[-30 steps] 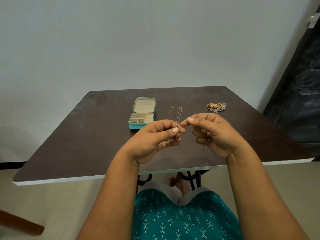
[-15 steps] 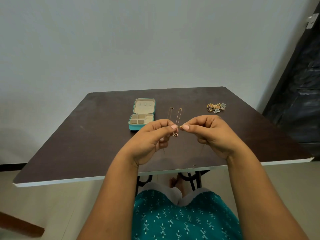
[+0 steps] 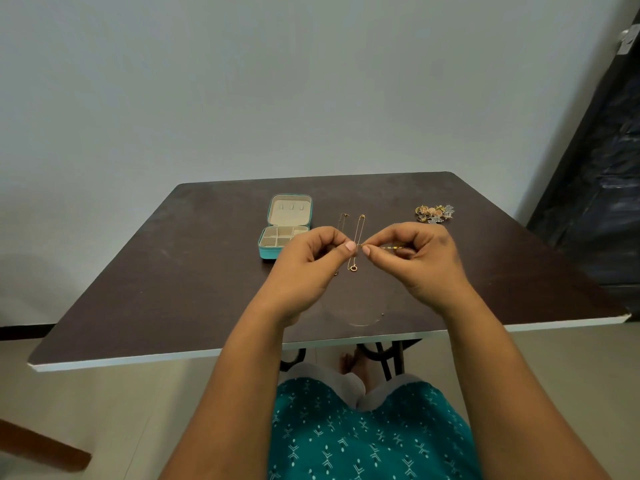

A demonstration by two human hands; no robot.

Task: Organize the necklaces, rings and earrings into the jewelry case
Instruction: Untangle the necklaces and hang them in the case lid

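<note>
Over the dark table (image 3: 166,271), my left hand (image 3: 308,265) and my right hand (image 3: 422,261) pinch the two ends of a thin gold necklace (image 3: 362,322). Its fine chain hangs in a loop below my hands, near the table's front edge. Two more gold necklaces (image 3: 356,233) lie stretched out on the table behind my fingers; one ends in a small ring clasp (image 3: 353,268). The teal jewelry case (image 3: 285,225) stands open at the back left of my hands, with its cream compartments showing. A pile of rings and earrings (image 3: 434,213) lies at the back right.
The table has a white front edge (image 3: 138,358) and black metal legs (image 3: 388,358) underneath. A dark door or cabinet (image 3: 595,188) stands at the right. A brown wooden piece (image 3: 41,445) shows at the lower left. A grey wall rises behind the table.
My hands have drawn slightly apart and lifted a little, so the chain's loop now hangs visible below them. The ring clasp of a necklace on the table came into view between my fingers.
</note>
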